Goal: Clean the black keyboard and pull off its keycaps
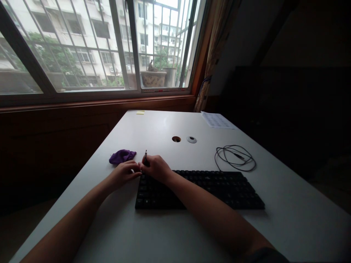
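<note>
A black keyboard [219, 188] lies flat on the white table. Over its upper left corner, my right hand [155, 167] is closed around a slim dark pen-like tool [146, 157]. The tool's thin end with a light tip sticks up above the fist; its lower end is hidden. My left hand [124, 172] rests beside the same corner, fingers curved and thumb apart from the forefinger. Its fingertips come close to those of the right hand; whether they touch, I cannot tell. A crumpled purple cloth [122, 156] lies just beyond the left hand.
A coiled black cable [236, 157] lies behind the keyboard on the right. Farther back are a round hole [176, 139] in the table, its loose cover [191, 139], printed papers [218, 120] and a yellow sticky note [140, 112]. A barred window stands behind the table.
</note>
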Demonstrator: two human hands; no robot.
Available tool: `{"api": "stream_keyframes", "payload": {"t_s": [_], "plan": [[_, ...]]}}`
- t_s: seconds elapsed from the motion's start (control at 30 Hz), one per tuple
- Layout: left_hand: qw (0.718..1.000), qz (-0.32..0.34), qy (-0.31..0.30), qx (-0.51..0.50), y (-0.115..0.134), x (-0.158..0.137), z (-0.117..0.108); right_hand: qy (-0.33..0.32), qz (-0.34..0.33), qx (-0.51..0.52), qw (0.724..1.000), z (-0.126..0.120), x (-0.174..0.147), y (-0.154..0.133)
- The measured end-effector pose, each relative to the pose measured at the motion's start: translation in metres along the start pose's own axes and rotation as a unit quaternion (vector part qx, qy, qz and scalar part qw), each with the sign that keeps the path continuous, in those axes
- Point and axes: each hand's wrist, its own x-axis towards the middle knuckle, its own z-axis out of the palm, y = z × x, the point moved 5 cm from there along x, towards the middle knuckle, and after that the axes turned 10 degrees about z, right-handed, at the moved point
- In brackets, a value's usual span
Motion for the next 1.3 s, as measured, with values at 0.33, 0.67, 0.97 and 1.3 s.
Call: {"api": "stream_keyframes", "payload": {"t_s": [0.33,0.67,0.97,1.3], "plan": [[1.000,-0.003,-0.006,0.003,0.003,0.001,0.000,0.007,0.009,-0.023,1.000,0.000,-0.001,-0.001],[1.000,0.012,-0.003,0.021,-0.002,0.002,0.001,0.013,0.017,-0.030,0.999,0.001,-0.001,0.001],[1.000,0.016,-0.004,0.009,-0.007,0.001,0.003,0.008,0.003,-0.034,0.999,0.001,-0.002,0.000],[1.000,0.004,-0.013,-0.013,-0.012,-0.002,0.005,-0.002,0.027,0.027,0.999,0.004,0.000,0.008]]}}
